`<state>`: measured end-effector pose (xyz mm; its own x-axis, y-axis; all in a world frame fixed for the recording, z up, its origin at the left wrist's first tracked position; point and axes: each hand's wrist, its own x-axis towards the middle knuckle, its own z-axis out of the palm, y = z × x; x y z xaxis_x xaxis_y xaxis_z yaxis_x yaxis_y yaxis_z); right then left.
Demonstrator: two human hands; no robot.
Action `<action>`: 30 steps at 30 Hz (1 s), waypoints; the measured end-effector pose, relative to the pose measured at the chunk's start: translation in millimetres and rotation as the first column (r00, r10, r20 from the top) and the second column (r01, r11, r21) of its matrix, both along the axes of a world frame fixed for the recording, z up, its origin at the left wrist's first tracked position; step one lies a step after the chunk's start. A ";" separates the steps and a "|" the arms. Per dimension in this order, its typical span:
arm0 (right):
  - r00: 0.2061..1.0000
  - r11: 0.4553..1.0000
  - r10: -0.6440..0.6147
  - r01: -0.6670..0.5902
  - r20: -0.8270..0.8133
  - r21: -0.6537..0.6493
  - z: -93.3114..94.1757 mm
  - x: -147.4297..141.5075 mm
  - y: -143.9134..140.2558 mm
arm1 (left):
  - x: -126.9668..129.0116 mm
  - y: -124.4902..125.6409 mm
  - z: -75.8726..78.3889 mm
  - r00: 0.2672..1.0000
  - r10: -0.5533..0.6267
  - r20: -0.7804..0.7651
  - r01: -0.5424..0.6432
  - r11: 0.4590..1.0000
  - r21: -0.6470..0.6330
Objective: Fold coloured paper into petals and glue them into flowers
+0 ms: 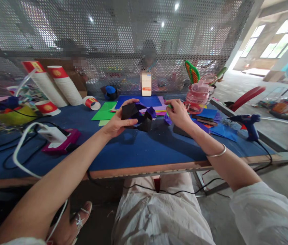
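My left hand (119, 120) holds a folded paper piece made of black and purple parts (137, 115) above the blue table (138, 149). My right hand (178, 114) reaches to the right of it, fingers pinched at a small green item near a stack of coloured paper sheets (159, 107). A small purple folded piece (167, 119) lies just below my right hand's fingers. A silver bangle sits on my right wrist.
Stacks of red-and-white paper cups (57, 85) stand at the back left, one cup (92, 102) on its side. A blue glue gun (248, 124) stands at the right edge, a pink water bottle (197, 97) behind my right hand. A charger and cables (53, 134) lie left. A perforated metal screen closes the back.
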<state>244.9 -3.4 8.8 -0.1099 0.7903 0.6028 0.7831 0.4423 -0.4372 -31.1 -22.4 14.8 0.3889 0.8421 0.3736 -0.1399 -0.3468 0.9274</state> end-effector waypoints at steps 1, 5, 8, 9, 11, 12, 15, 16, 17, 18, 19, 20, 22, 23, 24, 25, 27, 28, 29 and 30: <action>0.995 0.998 -0.048 0.052 0.091 -0.042 0.2 4.0 2.0 | -0.9 0.1 1.0 1.000 0.000 -0.009 0.000 1.000 -0.006; 0.912 0.956 -0.104 0.202 0.397 -0.212 0.5 11.8 4.1 | -3.7 0.7 3.6 1.000 -0.024 -0.020 0.023 0.998 -0.063; 0.871 0.929 -0.082 0.243 0.485 -0.280 1.0 13.4 3.2 | -5.3 1.8 3.6 0.999 -0.028 -0.025 0.026 0.996 -0.084; 0.864 0.927 -0.067 0.238 0.499 -0.289 0.8 13.4 2.9 | -5.7 2.2 3.4 0.999 -0.033 -0.031 0.030 0.996 -0.086; 0.851 0.928 -0.032 0.220 0.524 -0.302 -0.6 12.6 2.7 | -6.3 3.1 3.0 0.998 -0.046 -0.036 0.042 0.995 -0.093; 0.844 0.927 -0.015 0.214 0.537 -0.309 -1.6 11.9 2.7 | -6.6 3.5 2.8 0.998 -0.049 -0.034 0.045 0.994 -0.103; 0.836 0.925 0.024 0.190 0.548 -0.330 -4.1 9.7 3.1 | -6.6 4.1 2.1 0.999 -0.041 -0.014 0.039 0.990 -0.137; 0.847 0.925 0.028 0.179 0.531 -0.335 -4.2 9.1 3.0 | -6.4 4.0 1.9 0.999 -0.039 -0.012 0.037 0.988 -0.149; 0.867 0.928 0.025 0.165 0.498 -0.335 -4.0 8.5 2.7 | -6.1 3.7 1.8 0.999 -0.040 -0.014 0.037 0.986 -0.162; 0.894 0.933 0.015 0.149 0.448 -0.328 -3.4 7.7 2.0 | -5.6 3.3 1.6 0.999 -0.045 -0.015 0.042 0.984 -0.176; 0.926 0.940 0.003 0.126 0.378 -0.316 -2.5 6.7 1.0 | -5.1 2.8 1.6 0.998 -0.052 -0.017 0.048 0.980 -0.191; 0.957 0.951 0.001 0.089 0.290 -0.297 -1.5 5.2 -0.3 | -4.5 2.3 1.5 0.998 -0.059 -0.016 0.055 0.977 -0.205; 0.996 0.969 0.057 -0.037 0.074 -0.243 0.5 0.5 -3.4 | -3.4 1.1 1.5 0.997 -0.071 -0.014 0.066 0.973 -0.223; 0.993 0.969 0.114 -0.120 -0.043 -0.215 1.3 -2.8 -5.2 | -2.9 0.7 1.5 0.997 -0.073 -0.017 0.067 0.973 -0.223; 0.971 0.959 0.178 -0.208 -0.161 -0.191 1.9 -6.5 -7.1 | -2.4 0.4 1.4 0.997 -0.073 -0.025 0.066 0.974 -0.217; 0.931 0.941 0.241 -0.294 -0.276 -0.169 2.3 -10.6 -9.2 | -2.1 0.1 1.3 0.997 -0.072 -0.035 0.064 0.976 -0.209; 0.817 0.892 0.332 -0.435 -0.472 -0.125 2.8 -18.4 -13.9 | -1.7 -0.1 1.3 0.996 -0.071 -0.050 0.060 0.978 -0.200; 0.755 0.866 0.359 -0.488 -0.548 -0.105 3.0 -21.8 -16.4 | -1.6 -0.2 1.4 0.996 -0.068 -0.053 0.056 0.978 -0.202; 0.698 0.840 0.379 -0.535 -0.607 -0.091 3.2 -24.5 -18.9 | -1.5 -0.4 1.5 0.997 -0.063 -0.053 0.051 0.976 -0.212; 0.649 0.814 0.393 -0.575 -0.651 -0.083 3.5 -26.5 -21.2 | -1.3 -0.6 1.8 0.997 -0.059 -0.051 0.046 0.973 -0.226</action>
